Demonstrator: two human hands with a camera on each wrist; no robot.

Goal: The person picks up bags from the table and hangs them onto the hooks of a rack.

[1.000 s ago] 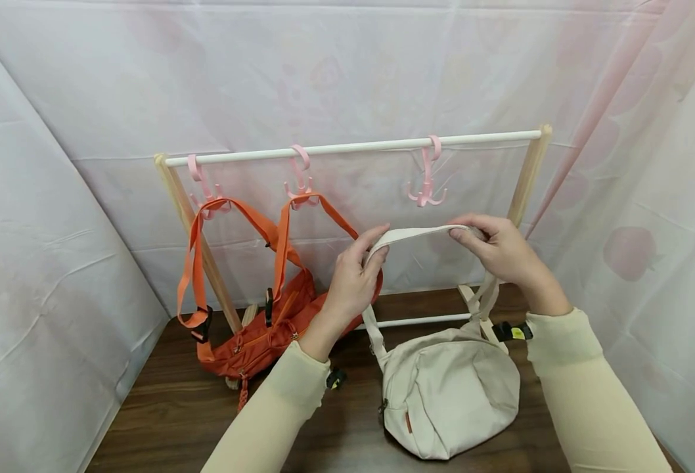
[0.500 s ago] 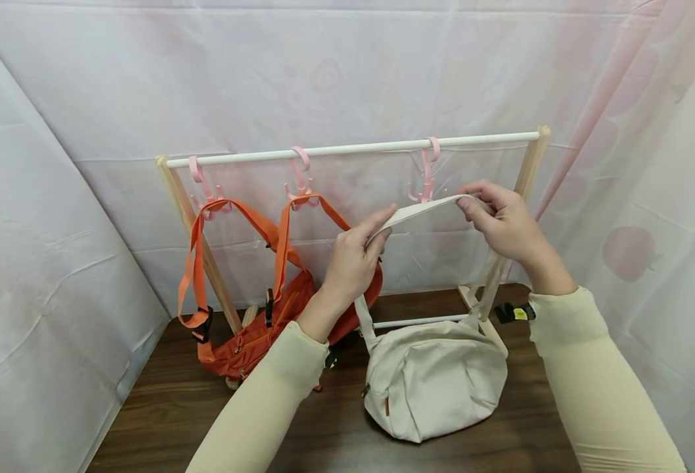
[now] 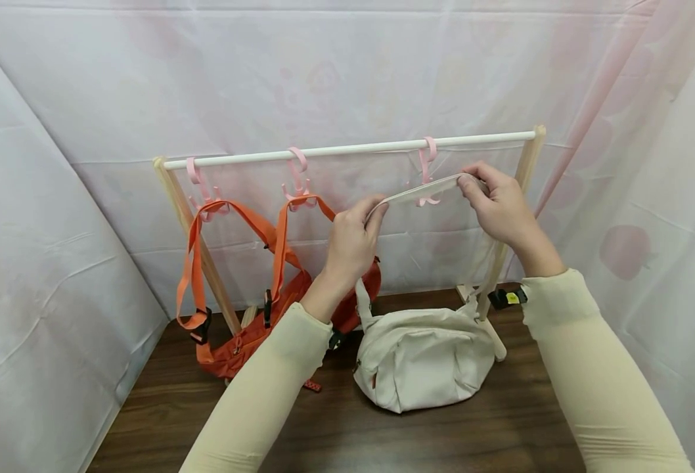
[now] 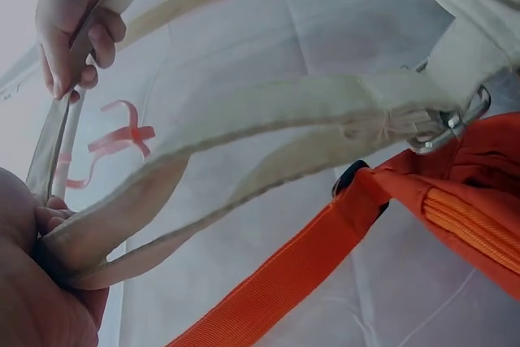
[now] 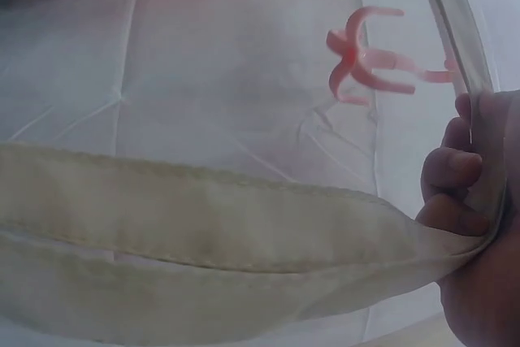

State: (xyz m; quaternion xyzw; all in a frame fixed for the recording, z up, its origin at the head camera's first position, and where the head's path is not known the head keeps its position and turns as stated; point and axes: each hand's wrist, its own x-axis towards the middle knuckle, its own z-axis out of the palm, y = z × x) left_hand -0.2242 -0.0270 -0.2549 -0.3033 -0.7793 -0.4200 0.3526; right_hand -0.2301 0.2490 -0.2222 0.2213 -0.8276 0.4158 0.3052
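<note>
A cream bag (image 3: 433, 364) hangs low near the dark wooden table, its strap (image 3: 421, 192) stretched between two hands. My left hand (image 3: 350, 243) pinches the strap's left part between thumb and fingers. Higher up, the right hand (image 3: 498, 203) grips the strap's right part. Behind the strap hangs a pink hook (image 3: 427, 161), its prongs partly covered in the head view. In the right wrist view that pink hook (image 5: 353, 54) stands apart from the strap. The left wrist view shows the doubled strap (image 4: 244, 127) running to a metal ring.
A white rail (image 3: 353, 150) on wooden posts carries the pink hooks. An orange bag (image 3: 253, 335) hangs at left, its straps over two pink hooks (image 3: 208, 197). Below lies the dark wooden table (image 3: 164, 407). Pale curtains (image 3: 217, 72) surround the stand.
Both hands have raised the strap toward the right pink hook, the right hand more. The cream bag has moved up and slightly left with it.
</note>
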